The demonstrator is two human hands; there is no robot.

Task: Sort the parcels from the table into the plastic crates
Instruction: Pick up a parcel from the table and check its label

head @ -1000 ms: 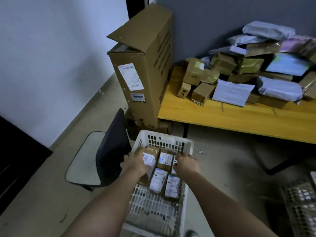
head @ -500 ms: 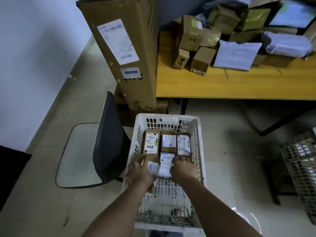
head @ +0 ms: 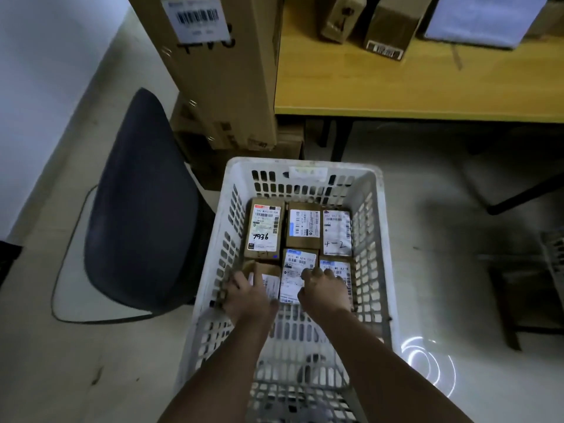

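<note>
A white plastic crate (head: 305, 167) stands on the floor below me. Several small brown parcels with white labels lie flat in it in two rows, among them one marked 7936 (head: 265, 228). My left hand (head: 247, 296) grips a tilted brown parcel (head: 266, 277) at the near-left of the rows, beside the crate's left wall. The bent fingers of my right hand (head: 325, 290) rest on the near-right parcel (head: 337, 267) and touch the middle one (head: 297, 268). More parcels (head: 390, 29) lie on the yellow table (head: 396, 96) beyond.
A tall cardboard box (head: 219, 71) stands against the table's left end. A dark chair (head: 143, 203) sits just left of the crate. Another mesh crate (head: 554, 254) shows at the right edge. The crate's near half holds no parcels.
My view has tilted down and closer to the crate. Both hands drew back from the far row to the near row, and my left hand lowered its parcel to the crate's near-left.
</note>
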